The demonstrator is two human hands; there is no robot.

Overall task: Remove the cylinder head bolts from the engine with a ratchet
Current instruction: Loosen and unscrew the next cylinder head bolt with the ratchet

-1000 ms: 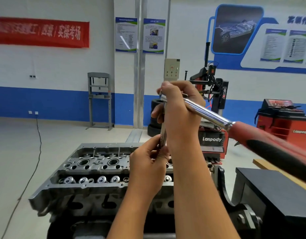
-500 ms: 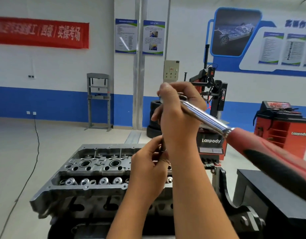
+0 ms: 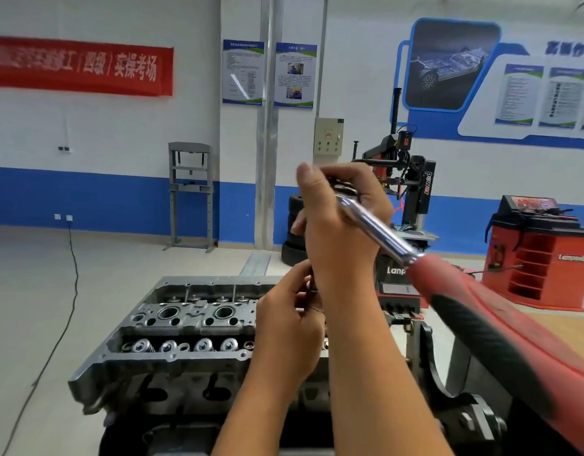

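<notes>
White wall with a blue band runs across the back, carrying one red banner (image 3: 76,69) and two small posters (image 3: 269,74). Out on the floor: one grey press frame (image 3: 191,195), one black tire changer (image 3: 412,189) and one red cabinet (image 3: 540,255). Up front sits the engine (image 3: 172,334), cylinder head open on top, two round bores and four valve springs in view left of the arms. Both hands are raised together above its right half. The right hand (image 3: 341,225) grips the head end of the ratchet (image 3: 382,235), red handle running down to the right. The left hand (image 3: 289,327), just below, pinches something thin under the ratchet head; whether it is a bolt, I cannot tell.
</notes>
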